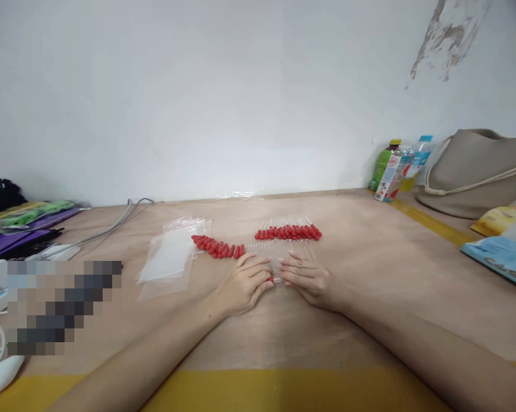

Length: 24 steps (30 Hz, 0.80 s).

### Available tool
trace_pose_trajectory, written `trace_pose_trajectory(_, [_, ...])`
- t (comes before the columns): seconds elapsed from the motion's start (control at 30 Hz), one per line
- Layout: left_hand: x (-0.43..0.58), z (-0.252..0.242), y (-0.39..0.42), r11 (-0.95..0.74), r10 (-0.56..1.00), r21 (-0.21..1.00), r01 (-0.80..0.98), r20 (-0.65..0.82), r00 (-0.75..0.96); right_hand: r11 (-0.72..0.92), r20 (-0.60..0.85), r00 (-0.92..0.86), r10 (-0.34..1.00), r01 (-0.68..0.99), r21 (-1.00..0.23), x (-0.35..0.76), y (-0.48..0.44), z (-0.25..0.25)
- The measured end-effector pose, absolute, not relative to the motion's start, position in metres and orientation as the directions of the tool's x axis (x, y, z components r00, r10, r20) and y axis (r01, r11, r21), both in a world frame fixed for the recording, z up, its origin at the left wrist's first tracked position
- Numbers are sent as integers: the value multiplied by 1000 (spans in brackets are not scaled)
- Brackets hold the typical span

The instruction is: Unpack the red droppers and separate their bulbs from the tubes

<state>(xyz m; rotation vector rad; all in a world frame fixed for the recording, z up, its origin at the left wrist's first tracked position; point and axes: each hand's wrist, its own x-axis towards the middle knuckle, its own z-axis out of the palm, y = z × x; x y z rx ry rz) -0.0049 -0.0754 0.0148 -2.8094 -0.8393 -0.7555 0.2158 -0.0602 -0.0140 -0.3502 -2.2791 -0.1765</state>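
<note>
My left hand (249,280) is closed in a pinch on a red rubber bulb (270,279), mostly hidden by the fingers. My right hand (312,280) is closed on a thin clear tube (277,280) that meets the bulb between the two hands. Just beyond the fingers lies a row of bare clear tubes (262,249), partly covered by both hands. Loose red rubber bulbs (217,247) lie in a curved line to the left of that row. Farther back, several droppers with red bulbs (288,232) lie side by side, bulbs toward me.
Clear plastic bags (167,257) lie left of the bulbs. A grey cable (124,217) and purple packets (18,237) are at far left, near a blurred-out patch. Drink bottles (395,169), a grey bag (476,171) and a blue-yellow packet (504,246) stand or lie at right.
</note>
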Motion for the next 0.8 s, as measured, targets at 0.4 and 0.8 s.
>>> trace_pose_trajectory(0.4, [-33,20,-64,-725,565,160,670,694,446,831,775,-448,447,530,-173,244,-54,3])
trace_pose_trajectory(0.8, [-52,22,-30,-384,692,14,923,666,278,209,407,-19,913,879,-428,268,-37,13])
